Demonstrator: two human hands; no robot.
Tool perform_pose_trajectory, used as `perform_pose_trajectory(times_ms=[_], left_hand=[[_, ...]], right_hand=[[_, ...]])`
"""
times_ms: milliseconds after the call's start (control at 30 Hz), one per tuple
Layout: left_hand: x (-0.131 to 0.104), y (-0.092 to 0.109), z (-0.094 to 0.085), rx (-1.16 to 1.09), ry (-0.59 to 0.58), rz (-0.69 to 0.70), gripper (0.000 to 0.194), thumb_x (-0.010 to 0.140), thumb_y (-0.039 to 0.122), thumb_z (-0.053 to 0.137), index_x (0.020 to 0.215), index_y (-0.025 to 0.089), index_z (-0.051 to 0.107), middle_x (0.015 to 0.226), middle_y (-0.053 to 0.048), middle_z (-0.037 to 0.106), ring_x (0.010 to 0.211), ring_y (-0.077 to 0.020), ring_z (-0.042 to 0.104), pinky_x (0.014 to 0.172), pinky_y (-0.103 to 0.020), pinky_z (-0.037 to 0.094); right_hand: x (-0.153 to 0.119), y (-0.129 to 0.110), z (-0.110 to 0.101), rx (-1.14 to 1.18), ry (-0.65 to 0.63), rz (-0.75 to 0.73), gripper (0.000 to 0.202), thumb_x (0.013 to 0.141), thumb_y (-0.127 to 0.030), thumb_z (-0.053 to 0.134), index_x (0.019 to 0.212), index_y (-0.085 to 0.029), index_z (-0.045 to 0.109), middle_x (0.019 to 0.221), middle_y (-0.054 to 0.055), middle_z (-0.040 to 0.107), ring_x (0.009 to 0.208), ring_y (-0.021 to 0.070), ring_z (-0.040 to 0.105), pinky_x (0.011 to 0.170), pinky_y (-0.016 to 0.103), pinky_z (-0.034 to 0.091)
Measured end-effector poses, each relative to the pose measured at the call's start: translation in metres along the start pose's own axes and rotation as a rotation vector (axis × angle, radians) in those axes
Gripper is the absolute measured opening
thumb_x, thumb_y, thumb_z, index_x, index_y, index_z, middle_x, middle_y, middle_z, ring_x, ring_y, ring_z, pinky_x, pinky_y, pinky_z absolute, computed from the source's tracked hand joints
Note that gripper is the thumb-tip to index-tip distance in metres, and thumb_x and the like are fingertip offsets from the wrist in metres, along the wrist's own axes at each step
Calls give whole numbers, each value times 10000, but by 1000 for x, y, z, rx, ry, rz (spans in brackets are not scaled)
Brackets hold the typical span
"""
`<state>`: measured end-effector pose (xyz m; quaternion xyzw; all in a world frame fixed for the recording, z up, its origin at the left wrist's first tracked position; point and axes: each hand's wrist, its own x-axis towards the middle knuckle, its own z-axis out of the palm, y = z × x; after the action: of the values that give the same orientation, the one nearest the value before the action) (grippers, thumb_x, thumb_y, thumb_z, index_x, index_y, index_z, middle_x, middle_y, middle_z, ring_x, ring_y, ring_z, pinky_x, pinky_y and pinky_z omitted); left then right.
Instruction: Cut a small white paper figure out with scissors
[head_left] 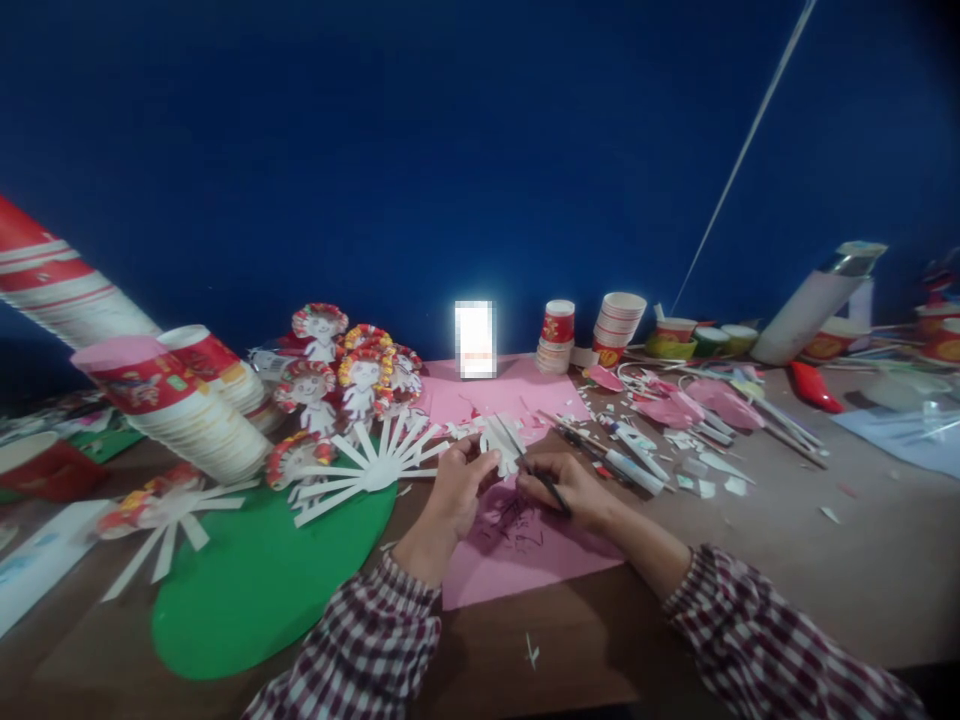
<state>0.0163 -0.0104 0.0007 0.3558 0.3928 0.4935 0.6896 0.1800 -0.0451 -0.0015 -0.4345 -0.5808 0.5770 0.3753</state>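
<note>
My left hand (459, 485) pinches a small piece of white paper (496, 440) between thumb and fingers. Closed around the dark handles of a pair of scissors (553, 490) is my right hand (574, 488). The scissor blades lie at the paper's right side, close to the left fingertips. Both hands are over a pink sheet (525, 565) with dark scribbles on it. Left of my hands, a white paper cup cut into spread strips (382, 472) overlaps a green oval sheet (262, 590).
Paper dolls with red and yellow frills (364, 375) stand behind the left hand. Stacked paper cups (180, 410) lean at the left; more cup stacks (619, 320) stand at the back. Markers (634, 470), paper scraps and a red stapler-like object (816, 388) lie to the right.
</note>
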Motion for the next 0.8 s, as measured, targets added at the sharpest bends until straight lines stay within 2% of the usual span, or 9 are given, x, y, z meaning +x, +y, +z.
perform_pose_trajectory(times_ms=[133, 333, 600, 800], left_hand=[[-1, 2, 1, 6, -30, -22, 338, 576, 200, 769, 853, 141, 586, 634, 17, 617, 542, -110, 581, 540, -230, 472], [0, 3, 0, 36, -36, -44, 394, 571, 234, 780, 905, 140, 592, 655, 8, 634, 537, -116, 585, 535, -235, 470], [6, -2, -5, 96, 2, 65, 367, 572, 231, 781, 897, 144, 634, 708, -2, 651, 632, -134, 611, 649, -268, 500], [10, -3, -12, 206, -47, 181, 312, 614, 222, 753, 906, 148, 673, 797, -37, 688, 706, -140, 624, 696, -262, 491]], right_hand=[[-1, 1, -5, 101, -87, 69, 385, 777, -531, 640, 774, -157, 548, 509, -66, 439, 362, 53, 344, 344, 174, 254], [-2, -3, -6, 126, -78, 43, 382, 787, -518, 641, 741, -149, 552, 518, -55, 468, 377, 49, 364, 348, 167, 274], [-2, -1, -8, 99, -78, 51, 386, 808, -530, 615, 756, -153, 555, 508, -57, 475, 371, 54, 379, 353, 169, 286], [-1, -1, -10, 65, -83, 52, 421, 814, -559, 593, 806, -138, 586, 513, -43, 502, 395, 59, 412, 377, 168, 310]])
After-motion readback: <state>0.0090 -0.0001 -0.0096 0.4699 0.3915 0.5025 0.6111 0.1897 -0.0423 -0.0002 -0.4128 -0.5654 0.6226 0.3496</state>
